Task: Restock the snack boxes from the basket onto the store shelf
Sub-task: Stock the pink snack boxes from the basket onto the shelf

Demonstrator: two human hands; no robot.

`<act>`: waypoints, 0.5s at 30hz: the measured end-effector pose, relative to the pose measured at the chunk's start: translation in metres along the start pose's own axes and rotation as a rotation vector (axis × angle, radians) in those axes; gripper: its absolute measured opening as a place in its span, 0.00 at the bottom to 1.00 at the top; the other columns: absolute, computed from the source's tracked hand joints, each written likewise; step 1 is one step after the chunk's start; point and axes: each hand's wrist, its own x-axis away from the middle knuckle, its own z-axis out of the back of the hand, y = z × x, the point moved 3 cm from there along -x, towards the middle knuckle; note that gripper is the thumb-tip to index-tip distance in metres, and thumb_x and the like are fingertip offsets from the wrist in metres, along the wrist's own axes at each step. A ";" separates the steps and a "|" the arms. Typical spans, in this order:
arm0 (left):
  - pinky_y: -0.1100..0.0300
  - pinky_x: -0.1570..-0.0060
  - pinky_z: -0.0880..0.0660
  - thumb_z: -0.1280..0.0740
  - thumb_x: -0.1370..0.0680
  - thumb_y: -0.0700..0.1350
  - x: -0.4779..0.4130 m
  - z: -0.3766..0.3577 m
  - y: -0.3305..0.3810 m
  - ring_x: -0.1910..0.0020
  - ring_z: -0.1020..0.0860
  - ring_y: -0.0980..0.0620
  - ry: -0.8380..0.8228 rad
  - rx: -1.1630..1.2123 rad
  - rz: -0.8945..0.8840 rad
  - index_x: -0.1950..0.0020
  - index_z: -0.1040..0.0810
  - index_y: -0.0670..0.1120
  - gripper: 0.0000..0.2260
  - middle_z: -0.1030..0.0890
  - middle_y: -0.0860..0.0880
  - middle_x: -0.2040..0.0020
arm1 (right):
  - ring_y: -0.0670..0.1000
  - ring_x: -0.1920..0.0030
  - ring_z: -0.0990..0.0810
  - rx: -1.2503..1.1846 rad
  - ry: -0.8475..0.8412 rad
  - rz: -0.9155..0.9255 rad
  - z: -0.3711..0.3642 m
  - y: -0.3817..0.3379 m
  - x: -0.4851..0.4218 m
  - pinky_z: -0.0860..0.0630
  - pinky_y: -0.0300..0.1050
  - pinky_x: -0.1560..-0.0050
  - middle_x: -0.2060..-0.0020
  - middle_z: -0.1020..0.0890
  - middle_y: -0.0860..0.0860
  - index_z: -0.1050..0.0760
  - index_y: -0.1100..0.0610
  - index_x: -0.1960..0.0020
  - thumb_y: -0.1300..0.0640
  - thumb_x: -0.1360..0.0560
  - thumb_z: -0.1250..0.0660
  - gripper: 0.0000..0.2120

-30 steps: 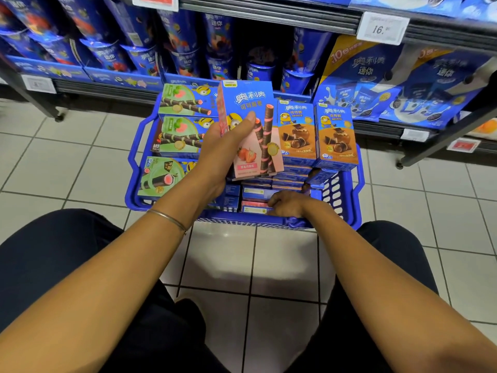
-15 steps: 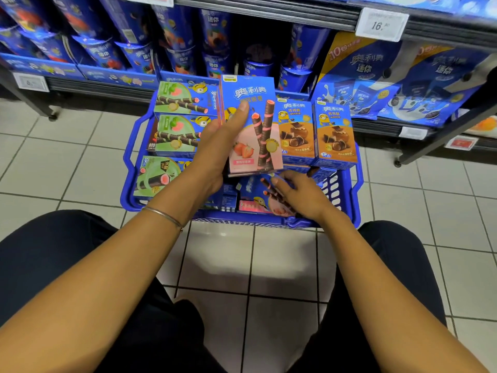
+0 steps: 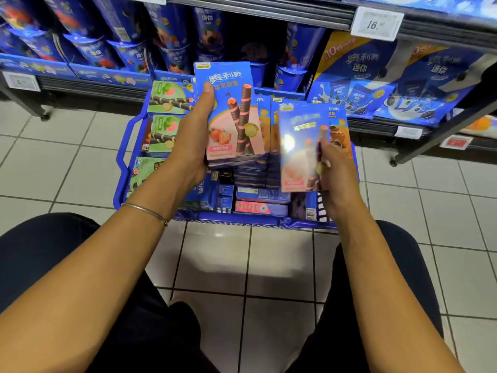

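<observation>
A box stack [image 3: 234, 114] is being gripped by the left hand [image 3: 192, 146] and a seemingly matching loose box [image 3: 298, 146] pinched by the right hand [image 3: 337, 175], for flush stacking.

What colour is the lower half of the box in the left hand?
Pink, below a blue top on the box; head view.

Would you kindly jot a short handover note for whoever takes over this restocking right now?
Left grip: holds a strawberry box upright above the basket.
Right grip: holds a second strawberry box, blurred, over the basket's right side.
In the basket: green boxes at left, more boxes stacked in the middle.
Done: two boxes in hand; neither on the shelf.
Left: shelve both, then the rest.
</observation>
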 end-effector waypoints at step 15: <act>0.36 0.33 0.24 0.38 0.18 0.65 0.001 -0.009 -0.014 0.35 0.19 0.37 0.066 -0.247 0.077 0.30 0.20 0.49 0.26 0.18 0.43 0.33 | 0.53 0.60 0.20 -0.020 -0.130 0.003 -0.053 -0.035 0.016 0.24 0.50 0.54 0.63 0.19 0.50 0.24 0.54 0.60 0.55 0.18 0.36 0.12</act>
